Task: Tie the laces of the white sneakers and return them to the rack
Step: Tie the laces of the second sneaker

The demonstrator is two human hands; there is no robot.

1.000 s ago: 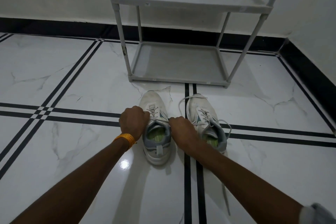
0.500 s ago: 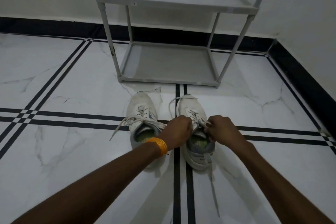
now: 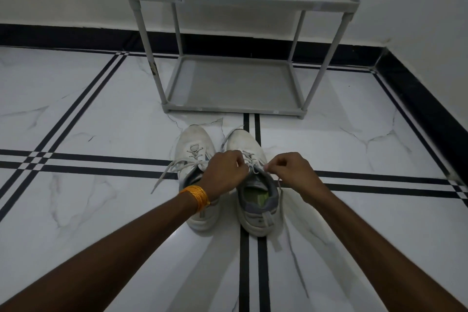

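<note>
Sneakers side by side on the marble floor, toes toward the grey rack, just in front of its lower shelf. Right sneaker: both hands at the tongue. Left hand curled, fingers pinching a lace; right hand likewise pinching the lace end, the rest trailing down past the heel. Left sneaker partly hidden under the left wrist and its orange bangle, laces loose, one splayed out across the floor.
</note>
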